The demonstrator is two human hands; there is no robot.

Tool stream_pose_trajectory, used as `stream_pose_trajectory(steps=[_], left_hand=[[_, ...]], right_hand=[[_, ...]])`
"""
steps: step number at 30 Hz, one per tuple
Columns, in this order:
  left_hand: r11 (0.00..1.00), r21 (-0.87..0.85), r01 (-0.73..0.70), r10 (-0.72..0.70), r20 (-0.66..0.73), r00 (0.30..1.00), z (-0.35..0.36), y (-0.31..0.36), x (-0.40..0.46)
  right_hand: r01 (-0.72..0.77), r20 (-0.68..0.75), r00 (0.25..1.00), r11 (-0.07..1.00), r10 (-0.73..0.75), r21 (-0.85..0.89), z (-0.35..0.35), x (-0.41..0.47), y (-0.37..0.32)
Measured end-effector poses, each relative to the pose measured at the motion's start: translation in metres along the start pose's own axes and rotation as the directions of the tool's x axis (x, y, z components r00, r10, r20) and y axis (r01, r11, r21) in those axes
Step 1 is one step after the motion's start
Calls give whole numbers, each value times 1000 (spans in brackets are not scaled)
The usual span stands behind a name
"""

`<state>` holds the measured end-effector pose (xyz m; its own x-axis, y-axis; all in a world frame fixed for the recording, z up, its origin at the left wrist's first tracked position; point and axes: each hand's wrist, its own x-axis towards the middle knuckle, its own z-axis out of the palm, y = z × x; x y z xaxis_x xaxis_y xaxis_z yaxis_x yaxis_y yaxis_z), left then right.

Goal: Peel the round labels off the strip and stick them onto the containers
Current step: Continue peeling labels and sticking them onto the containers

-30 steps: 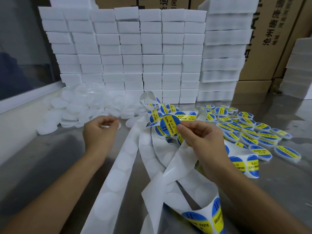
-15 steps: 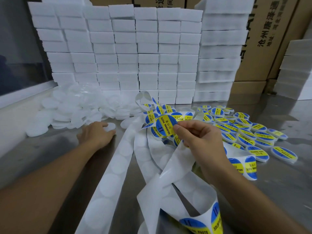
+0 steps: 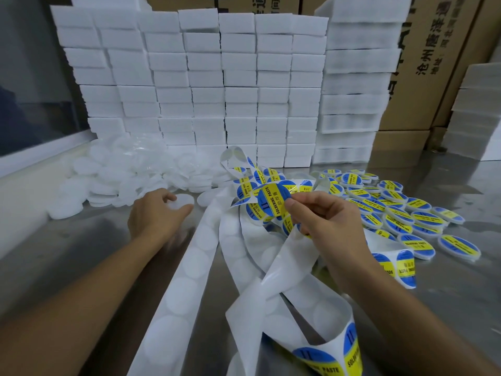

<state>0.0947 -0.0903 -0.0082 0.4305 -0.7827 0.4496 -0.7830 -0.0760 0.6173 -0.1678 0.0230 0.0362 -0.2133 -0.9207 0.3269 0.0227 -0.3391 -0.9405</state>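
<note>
Item: your right hand (image 3: 328,221); it pinched one round blue-and-yellow label (image 3: 272,203) between thumb and fingers, raised above the desk (image 3: 447,289), the words SOLDERING PASTE legible across its yellow band; the lower fingers also gripped the strip (image 3: 287,256) beneath it.
Item: your left hand (image 3: 156,213); it reached to the edge of the pile of plain white containers (image 3: 130,169) at left, fingers curled round one blank container (image 3: 181,204) lying flat on the desk.
Item: strip; white backing, looped and tangled across the middle of the desk; bare circles showed along its near lengths; labels remained on it behind the right hand and on the curl nearest you.
Item: labelled containers (image 3: 398,213); a loose heap lay on the desk right of the right hand, label side up.
Item: white blocks (image 3: 206,85); stacked in a wall behind everything; brown cartons (image 3: 433,63) stood behind them at right.
</note>
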Motion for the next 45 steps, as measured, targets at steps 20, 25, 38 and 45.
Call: stream_pose_trajectory(steps=[20, 25, 38, 45], left_hand=[[579, -159, -799, 713, -376, 592, -48, 63, -117], [562, -206, -801, 733, -325, 597, -46, 63, -120], [147, -810, 567, 240, 586, 774, -53, 72, -116], [136, -782, 608, 175, 623, 763, -51, 73, -119]], right_hand=[[46, 184, 981, 998, -54, 48, 4, -9, -3], [41, 207, 976, 994, -61, 101, 3, -7, 1], [59, 164, 983, 990, -79, 128, 1, -5, 1], [65, 169, 982, 992, -82, 108, 3, -5, 5]])
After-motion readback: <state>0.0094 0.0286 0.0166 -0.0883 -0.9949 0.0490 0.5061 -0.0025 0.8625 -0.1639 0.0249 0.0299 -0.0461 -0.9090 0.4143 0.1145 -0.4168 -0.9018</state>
